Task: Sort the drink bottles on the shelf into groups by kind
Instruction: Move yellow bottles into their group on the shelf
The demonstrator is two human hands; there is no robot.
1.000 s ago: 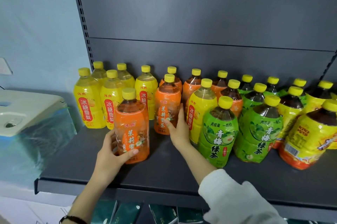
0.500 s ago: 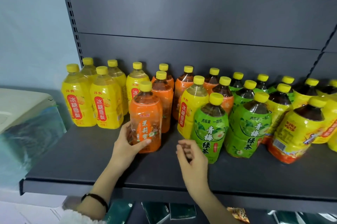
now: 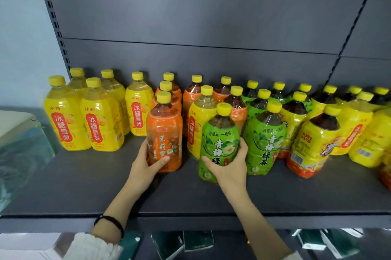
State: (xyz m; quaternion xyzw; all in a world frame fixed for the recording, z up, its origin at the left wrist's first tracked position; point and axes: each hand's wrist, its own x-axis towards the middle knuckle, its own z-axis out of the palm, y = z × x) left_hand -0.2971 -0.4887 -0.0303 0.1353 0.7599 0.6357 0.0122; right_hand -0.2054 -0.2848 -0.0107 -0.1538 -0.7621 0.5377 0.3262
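On the dark grey shelf [image 3: 88,192] stand many yellow-capped drink bottles. My left hand [image 3: 143,166] grips an orange-labelled bottle [image 3: 164,130] standing in front of two more orange ones. My right hand [image 3: 228,166] wraps around a green-labelled bottle [image 3: 219,139], tilted slightly at the front. A yellow pear-drink bottle [image 3: 198,120] stands just behind it, between the orange and green bottles. Several yellow pear-drink bottles [image 3: 63,116] are grouped at the left. More green bottles [image 3: 264,139] and yellow-and-red labelled tea bottles [image 3: 317,141] fill the right.
The shelf's back panel [image 3: 211,16] rises behind the bottles. A white box wrapped in plastic film [image 3: 19,139] sits to the left of the shelf. Dark green packets [image 3: 196,240] lie on the level below. The shelf's front strip is bare.
My right hand has moved from the shelf front onto the green bottle and closed around it. My left hand keeps its grip on the orange bottle, now against the other orange ones.
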